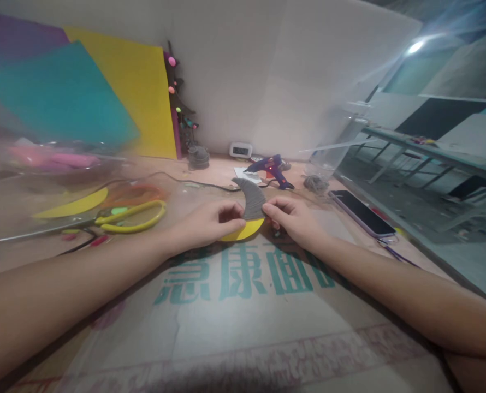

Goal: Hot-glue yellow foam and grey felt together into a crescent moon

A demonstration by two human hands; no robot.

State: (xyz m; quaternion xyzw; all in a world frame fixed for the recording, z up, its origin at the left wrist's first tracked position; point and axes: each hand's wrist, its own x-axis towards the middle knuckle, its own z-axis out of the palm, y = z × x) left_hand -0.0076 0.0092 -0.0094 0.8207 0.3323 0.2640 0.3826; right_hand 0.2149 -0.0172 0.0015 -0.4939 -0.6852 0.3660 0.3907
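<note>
Between my two hands is a crescent-shaped piece [252, 199] with a grey, finely ribbed surface that looks wound with cord. Its lower part is a smooth yellow sheet [245, 231]. My left hand [216, 219] pinches its left side, thumb and fingers closed. From the right, my right hand [295, 215] grips the opposite edge between thumb and fingertips. The piece is held a little above a printed sheet [210, 322] with green characters that covers the table. Just beyond it lies a purple glue gun [273, 169] with a small red light.
Yellow-handled scissors [134, 217] and a yellow cut-out [75, 204] lie at left. A phone [361, 212] rests near the table's right edge. Behind stand a small white clock [241, 149], a dark decorated ornament [197, 157] and coloured sheets [140, 98]. A tangle of grey cord [315, 184] sits right.
</note>
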